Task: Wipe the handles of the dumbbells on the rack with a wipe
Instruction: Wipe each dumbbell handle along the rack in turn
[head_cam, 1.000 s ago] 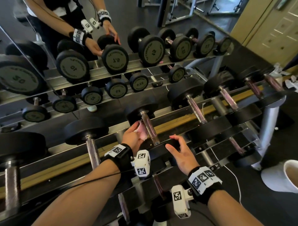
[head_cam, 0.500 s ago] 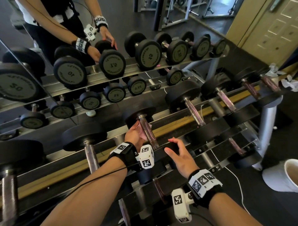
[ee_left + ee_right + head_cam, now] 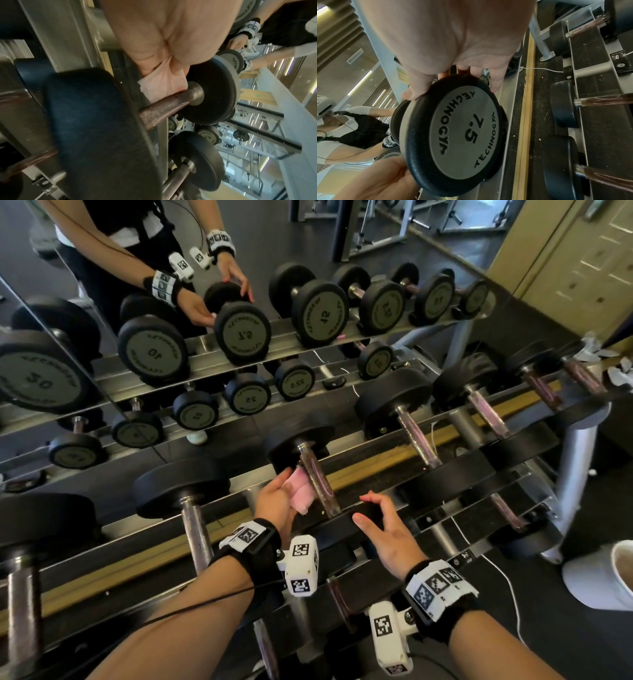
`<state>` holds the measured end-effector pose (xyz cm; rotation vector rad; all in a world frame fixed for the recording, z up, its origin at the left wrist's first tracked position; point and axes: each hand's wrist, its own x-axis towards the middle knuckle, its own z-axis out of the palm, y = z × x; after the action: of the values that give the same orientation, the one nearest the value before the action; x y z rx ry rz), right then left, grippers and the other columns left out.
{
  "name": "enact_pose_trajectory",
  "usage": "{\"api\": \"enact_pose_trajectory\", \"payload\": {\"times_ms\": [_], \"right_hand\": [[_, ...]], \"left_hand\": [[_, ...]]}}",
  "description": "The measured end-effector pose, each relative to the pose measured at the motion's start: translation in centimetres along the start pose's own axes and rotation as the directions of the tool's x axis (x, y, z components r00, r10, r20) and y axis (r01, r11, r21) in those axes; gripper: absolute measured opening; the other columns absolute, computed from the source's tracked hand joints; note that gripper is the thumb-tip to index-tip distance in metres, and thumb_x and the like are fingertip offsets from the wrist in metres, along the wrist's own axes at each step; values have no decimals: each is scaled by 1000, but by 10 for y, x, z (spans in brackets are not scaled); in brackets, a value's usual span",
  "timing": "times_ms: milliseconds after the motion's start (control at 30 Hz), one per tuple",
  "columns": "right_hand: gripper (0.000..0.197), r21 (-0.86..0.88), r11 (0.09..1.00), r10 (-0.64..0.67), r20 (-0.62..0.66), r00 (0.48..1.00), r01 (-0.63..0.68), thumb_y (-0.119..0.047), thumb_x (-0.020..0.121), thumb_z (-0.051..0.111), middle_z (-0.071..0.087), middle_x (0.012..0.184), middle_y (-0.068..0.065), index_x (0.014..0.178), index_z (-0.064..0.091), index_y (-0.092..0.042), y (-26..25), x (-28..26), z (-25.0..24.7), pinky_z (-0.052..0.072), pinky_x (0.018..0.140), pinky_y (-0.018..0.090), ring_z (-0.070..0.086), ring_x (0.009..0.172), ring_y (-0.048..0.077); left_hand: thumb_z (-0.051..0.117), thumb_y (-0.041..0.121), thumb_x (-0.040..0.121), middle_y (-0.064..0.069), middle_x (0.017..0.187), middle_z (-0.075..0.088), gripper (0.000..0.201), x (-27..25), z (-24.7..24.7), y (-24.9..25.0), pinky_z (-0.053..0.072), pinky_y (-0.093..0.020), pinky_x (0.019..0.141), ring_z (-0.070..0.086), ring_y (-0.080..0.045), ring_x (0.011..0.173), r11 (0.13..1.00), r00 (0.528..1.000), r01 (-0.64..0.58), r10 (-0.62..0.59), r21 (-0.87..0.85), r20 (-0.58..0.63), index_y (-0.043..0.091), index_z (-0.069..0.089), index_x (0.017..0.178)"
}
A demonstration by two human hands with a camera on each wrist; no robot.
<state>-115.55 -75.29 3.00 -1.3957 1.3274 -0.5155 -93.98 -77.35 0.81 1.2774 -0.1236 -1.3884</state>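
Note:
A black dumbbell marked 7.5 lies on the rack's top tier [image 3: 376, 463], its worn metal handle [image 3: 317, 484] pointing away from me. My left hand [image 3: 279, 498] grips a crumpled pink wipe [image 3: 301, 491] and presses it against the handle's left side, just below the far head [image 3: 298, 443]. In the left wrist view the wipe [image 3: 163, 86] touches the handle [image 3: 164, 106] next to the far head [image 3: 212, 94]. My right hand [image 3: 368, 510] grips the near head [image 3: 342, 525]. In the right wrist view its thumb and fingers [image 3: 494, 81] curl round the rim of that head [image 3: 453, 135].
More dumbbells lie on the same tier, one to the left [image 3: 195, 529] and several to the right [image 3: 416, 436]. A lower tier [image 3: 507, 508] holds others. A mirror [image 3: 239, 337] behind the rack reflects it all. A white bin [image 3: 606, 577] and a white cable [image 3: 503, 577] are on the floor at right.
My left hand has rubbed the wipe along the handle, up toward the far head and back a little. The right hand has stayed on the near head.

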Motion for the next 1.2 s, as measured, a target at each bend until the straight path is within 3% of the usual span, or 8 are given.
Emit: {"api": "enact_pose_trajectory", "payload": {"times_ms": [133,300,467,667,733,900,1067,1200], "right_hand": [[40,8,1000,3,-4,1000,-2,-41,94,59,34,149,-10,130,42,-37,-2,0,1,42,82,16,48,121,13],[51,5,1000,-15,-21,1000,15,-53,87,58,32,153,-9,132,41,-36,1,1,2,37,111,41,43,133,17],[54,17,999,-29,-21,999,30,-60,81,57,32,151,-12,129,41,-41,7,3,3,36,105,34,42,131,14],[53,24,1000,-20,-8,1000,20,-66,78,58,33,142,-20,125,41,-48,11,5,2,37,105,34,43,127,12],[48,24,999,-22,-9,1000,22,-63,81,58,32,143,-20,124,40,-51,11,5,3,36,107,35,43,128,11],[43,36,999,-29,-18,999,30,-51,88,60,33,141,-18,126,41,-43,9,4,5,39,110,40,44,128,13],[47,46,998,-39,-9,999,39,-50,87,59,34,142,-15,129,41,-37,6,4,4,39,106,33,44,127,13],[53,52,998,-35,3,999,35,-57,82,57,33,144,-14,129,41,-39,6,4,2,37,96,24,45,124,11]], "left_hand": [[39,-6,101,-17,133,59,49,12,14,4,51,-43,94,61,-31,116,999,999,-3,5,46,-41,15,43,145],[47,4,101,-17,122,67,39,5,16,-7,56,-41,89,68,-30,106,984,1000,-21,19,179,18,16,48,138],[42,-2,101,-19,128,61,42,-8,1,-10,56,-42,83,64,-33,105,960,998,-1,-15,280,54,15,50,138],[37,-6,101,-21,134,56,50,2,-7,2,49,-50,100,61,-36,117,970,998,62,-57,234,-28,18,42,144],[41,-7,99,-20,134,58,52,9,1,2,51,-41,92,60,-33,116,974,996,85,-80,211,-31,11,38,148],[48,8,102,-17,109,73,35,15,16,-13,56,-25,57,72,-20,76,967,994,78,-93,242,51,6,53,136],[41,1,101,-5,96,77,36,7,0,-19,59,-28,64,75,-19,88,950,984,83,-127,301,128,15,52,133],[50,-3,96,-16,123,66,56,8,-10,-10,50,-49,100,66,-29,111,906,977,74,-149,418,151,12,38,148]]}}
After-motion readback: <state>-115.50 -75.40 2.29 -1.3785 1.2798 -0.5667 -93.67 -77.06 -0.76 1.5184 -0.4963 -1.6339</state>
